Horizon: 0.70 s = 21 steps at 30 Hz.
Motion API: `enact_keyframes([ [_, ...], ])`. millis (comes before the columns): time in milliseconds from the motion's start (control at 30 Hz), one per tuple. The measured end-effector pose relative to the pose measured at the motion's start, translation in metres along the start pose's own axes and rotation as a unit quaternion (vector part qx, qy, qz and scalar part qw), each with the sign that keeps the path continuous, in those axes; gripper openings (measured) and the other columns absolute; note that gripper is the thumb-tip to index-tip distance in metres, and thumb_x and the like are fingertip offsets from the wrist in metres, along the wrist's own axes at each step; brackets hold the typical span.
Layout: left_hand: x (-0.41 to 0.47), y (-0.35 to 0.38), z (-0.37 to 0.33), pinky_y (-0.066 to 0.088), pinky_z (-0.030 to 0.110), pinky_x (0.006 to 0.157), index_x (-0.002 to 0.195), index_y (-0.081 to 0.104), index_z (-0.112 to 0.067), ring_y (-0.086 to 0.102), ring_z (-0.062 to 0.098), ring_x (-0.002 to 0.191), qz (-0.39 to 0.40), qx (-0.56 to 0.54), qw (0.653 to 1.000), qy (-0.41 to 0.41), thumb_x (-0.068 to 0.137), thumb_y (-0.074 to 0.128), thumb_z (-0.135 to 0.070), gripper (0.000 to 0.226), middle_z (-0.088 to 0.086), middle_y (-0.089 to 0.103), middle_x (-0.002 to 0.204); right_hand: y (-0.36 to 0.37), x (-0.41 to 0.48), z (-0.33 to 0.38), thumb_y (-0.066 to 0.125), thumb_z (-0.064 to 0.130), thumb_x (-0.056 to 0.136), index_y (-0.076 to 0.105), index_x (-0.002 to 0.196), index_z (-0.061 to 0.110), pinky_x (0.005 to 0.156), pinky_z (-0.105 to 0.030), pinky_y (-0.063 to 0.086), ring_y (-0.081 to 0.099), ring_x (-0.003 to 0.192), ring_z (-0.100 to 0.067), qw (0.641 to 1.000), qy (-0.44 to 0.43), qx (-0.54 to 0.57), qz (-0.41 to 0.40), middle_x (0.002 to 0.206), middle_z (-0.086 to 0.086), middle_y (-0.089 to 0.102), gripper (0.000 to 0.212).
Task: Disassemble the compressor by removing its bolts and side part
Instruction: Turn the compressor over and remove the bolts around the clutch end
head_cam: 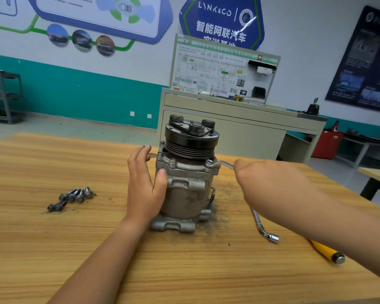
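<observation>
Centrally, on a wooden bench [53,238], the compressor [184,194] stands upright, pulley on top. The left hand [140,187] braces its left side with straight, flat fingers. The right hand [266,178] curls around a wrench [222,165] seated on a flange bolt [209,163] at centre right. Likely risks: the wrench slipping off the bolt head, or the compressor tipping under the pull. Loose bolts [75,197] lie at left.

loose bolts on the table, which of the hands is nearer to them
Left. The left hand rests against the compressor, just right of the loose bolts; the right hand grips a wrench beyond the compressor, farther from them.
</observation>
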<state>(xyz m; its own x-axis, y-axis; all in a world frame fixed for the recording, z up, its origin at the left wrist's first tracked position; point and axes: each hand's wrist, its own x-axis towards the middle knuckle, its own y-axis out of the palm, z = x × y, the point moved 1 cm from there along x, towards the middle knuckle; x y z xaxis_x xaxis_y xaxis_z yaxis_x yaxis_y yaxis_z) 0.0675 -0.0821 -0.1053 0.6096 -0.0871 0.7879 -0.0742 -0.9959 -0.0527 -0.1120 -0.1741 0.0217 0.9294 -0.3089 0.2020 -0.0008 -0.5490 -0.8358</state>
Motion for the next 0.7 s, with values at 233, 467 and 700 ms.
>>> enact_keyframes([
  [233, 0.000, 0.001, 0.002, 0.029, 0.011, 0.094, 0.139, 0.031, -0.015, 0.038, 0.004, 0.118, 0.001, -0.005, 1.000, -0.006, 0.084, 0.034, -0.042, 0.062, 0.002, 0.030, 0.139, -0.017, -0.005, 0.007, 0.040, 0.000, 0.091, 0.041, 0.124, 0.003, 0.039, -0.024, 0.023, 0.025, 0.049, -0.014, 0.997, -0.034, -0.052, 0.048, 0.064, 0.003, 0.025, 0.033],
  [467, -0.001, 0.000, 0.002, 0.034, 0.018, 0.093, 0.139, 0.031, -0.018, 0.041, 0.006, 0.117, 0.014, -0.019, 0.999, -0.024, 0.082, 0.034, -0.045, 0.063, -0.005, 0.034, 0.131, -0.012, 0.001, 0.011, 0.040, -0.002, 0.092, 0.038, 0.131, -0.002, 0.039, -0.026, 0.021, 0.028, 0.052, -0.011, 0.993, -0.058, -0.097, 0.042, 0.065, 0.005, 0.025, 0.039],
  [700, -0.001, -0.002, -0.001, 0.039, 0.028, 0.090, 0.129, 0.025, -0.039, 0.045, 0.002, 0.111, 0.042, -0.050, 0.997, -0.052, 0.078, 0.033, -0.052, 0.054, -0.011, 0.045, 0.124, 0.011, 0.035, -0.026, 0.035, 0.008, 0.094, 0.039, 0.115, 0.012, 0.040, -0.023, 0.026, 0.034, 0.046, -0.011, 0.991, -0.060, -0.120, 0.016, 0.058, 0.003, 0.036, 0.021],
])
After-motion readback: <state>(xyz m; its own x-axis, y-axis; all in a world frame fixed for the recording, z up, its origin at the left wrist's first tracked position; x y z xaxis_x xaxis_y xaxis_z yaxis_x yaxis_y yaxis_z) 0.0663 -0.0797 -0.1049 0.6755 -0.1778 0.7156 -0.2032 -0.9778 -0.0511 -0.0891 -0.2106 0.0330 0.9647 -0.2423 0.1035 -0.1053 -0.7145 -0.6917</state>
